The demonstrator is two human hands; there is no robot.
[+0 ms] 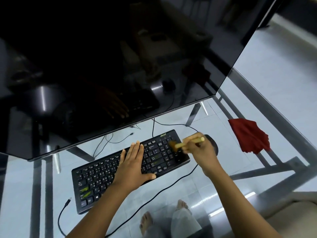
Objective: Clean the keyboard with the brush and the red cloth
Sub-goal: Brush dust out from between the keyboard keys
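A black keyboard [103, 176] lies slanted on the glass table, with green smears on keys at its near left end. My left hand [133, 162] lies flat on its middle keys, fingers straight. My right hand [200, 150] grips a small wooden-handled brush [188, 142], whose brown bristles touch the keys at the keyboard's far right end. The brush looks blurred. A red cloth [248, 136] lies crumpled on the glass to the right, apart from both hands.
A large dark monitor [120, 66] leans over the table right behind the keyboard. A black mouse [214, 143] sits partly hidden behind my right hand. Black cables [154, 194] and a loose USB plug [68, 200] trail over the glass table [257, 169]; my feet show beneath.
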